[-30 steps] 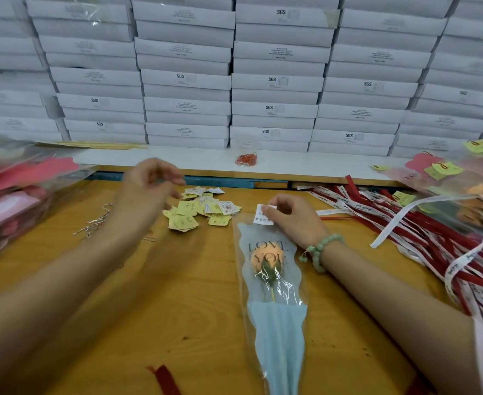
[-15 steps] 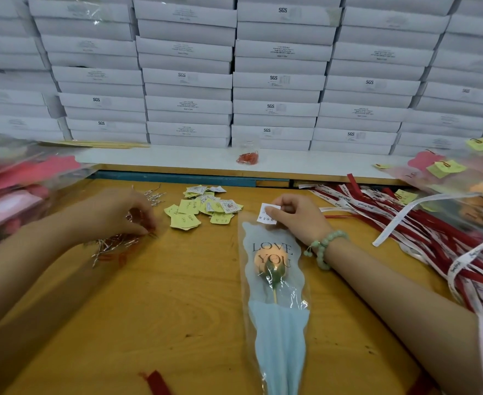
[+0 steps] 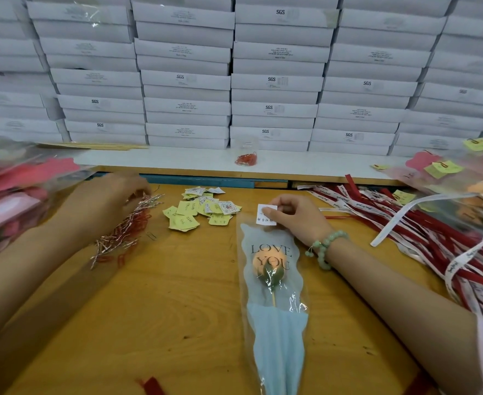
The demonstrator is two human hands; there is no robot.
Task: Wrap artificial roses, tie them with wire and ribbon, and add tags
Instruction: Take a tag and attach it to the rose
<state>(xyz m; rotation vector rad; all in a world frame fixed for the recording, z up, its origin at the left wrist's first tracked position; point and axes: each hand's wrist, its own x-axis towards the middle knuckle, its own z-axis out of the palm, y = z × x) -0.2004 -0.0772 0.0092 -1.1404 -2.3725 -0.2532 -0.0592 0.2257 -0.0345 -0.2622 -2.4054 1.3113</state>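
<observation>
Smooth wood table [image 3: 177, 309], glossy clear plastic sleeve [image 3: 246, 283], matt blue paper lining [image 3: 277, 352], shiny metallic wire ties [image 3: 126, 232], matt paper tags [image 3: 189, 220], satiny ribbons [image 3: 434, 246]

Sleeved peach rose [image 3: 269, 262] flat on table [image 3: 177, 309]

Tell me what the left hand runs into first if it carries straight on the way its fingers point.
The left hand points rightward, its blurred fingertips at the pile of wire ties, so it meets that first. Beyond it lie the yellow tags, though depth is unclear.
</observation>
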